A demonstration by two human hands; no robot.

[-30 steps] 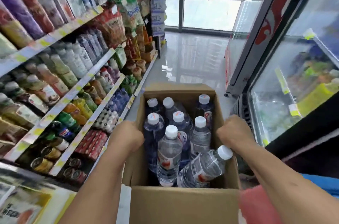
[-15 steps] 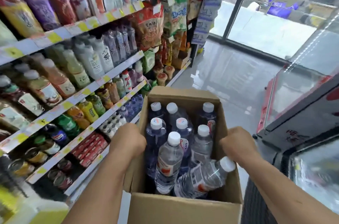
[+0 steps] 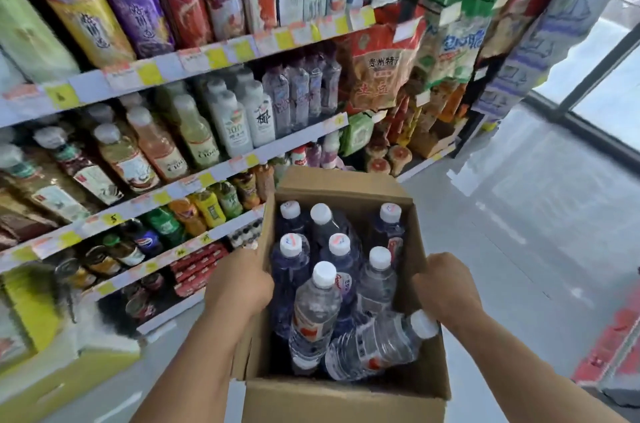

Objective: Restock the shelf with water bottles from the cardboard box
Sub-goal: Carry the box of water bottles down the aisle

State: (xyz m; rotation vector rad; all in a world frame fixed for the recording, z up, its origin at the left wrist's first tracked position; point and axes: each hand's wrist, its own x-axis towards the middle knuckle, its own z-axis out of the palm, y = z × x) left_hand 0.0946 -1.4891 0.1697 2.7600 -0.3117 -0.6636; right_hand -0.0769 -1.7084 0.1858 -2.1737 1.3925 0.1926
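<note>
On the shelf [image 3: 152, 265] left of the cardboard box [image 3: 346, 402], a Pepsi bottle [image 3: 144, 242].

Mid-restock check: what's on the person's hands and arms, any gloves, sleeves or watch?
Nothing worn shows. The left hand and right hand are bare, no gloves. The left forearm and right forearm are bare to the frame's bottom edge: no sleeve, watch or bracelet. Rings cannot be judged from this angle.
</note>
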